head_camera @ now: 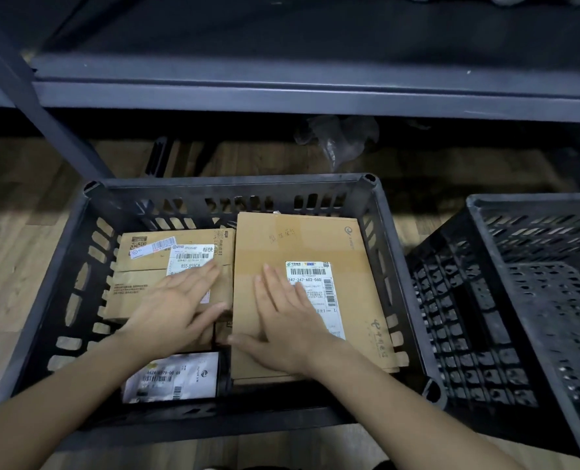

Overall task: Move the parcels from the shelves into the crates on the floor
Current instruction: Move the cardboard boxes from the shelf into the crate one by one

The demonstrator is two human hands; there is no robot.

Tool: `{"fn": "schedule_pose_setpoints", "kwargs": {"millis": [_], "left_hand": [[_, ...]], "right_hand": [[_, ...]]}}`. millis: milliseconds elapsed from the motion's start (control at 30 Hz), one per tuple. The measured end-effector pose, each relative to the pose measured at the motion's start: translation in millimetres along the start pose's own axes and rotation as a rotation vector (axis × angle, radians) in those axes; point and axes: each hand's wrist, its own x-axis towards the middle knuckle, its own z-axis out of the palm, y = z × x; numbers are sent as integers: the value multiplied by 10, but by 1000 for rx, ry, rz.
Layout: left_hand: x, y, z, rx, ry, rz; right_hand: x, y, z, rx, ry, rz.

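Dark grey metal shelving unit (315,93) ran across the top of the view; the lit tiers showed no parcels, and the gap under the lowest tier was too dark to tell beyond a crumpled clear plastic bag (341,137). On the wood floor sat the black slotted plastic crate (64,266), with a second black perforated crate (536,300) just beside it on the right, no parcels visible inside. In the first crate: a large flat brown cardboard parcel with a white EMS label (302,245) on the right side, a smaller brown cardboard box with a barcode label (146,266) touching it on the left, and a grey plastic mailer bag (176,374) at the near edge. Left hand (176,310) lay flat on the smaller box, right hand (282,320) flat on the large parcel — fingers straight, grasping nothing. Looked like the settling step: pressing parcels level after placement. Next move likely calls for lifting both hands clear and reaching back to the shelves — or starting to fill the second crate.
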Motion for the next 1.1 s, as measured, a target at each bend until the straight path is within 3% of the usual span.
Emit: {"fn": "schedule_pose_setpoints", "kwargs": {"millis": [167,267,867,967,1100], "left_hand": [[214,338,-73,35,-218,119],[245,335,-4,98,-162,157],[204,473,-115,72,-222,65],[202,669,-182,110,-339,-1],[269,773,-179,112,-382,-48]], "right_hand": [[-31,553,-288,51,-96,231],[-55,829,-320,140,-48,342],[-67,860,-260,143,1,293],[-172,837,-310,123,-117,285],[-255,803,-304,95,-239,290]]}}
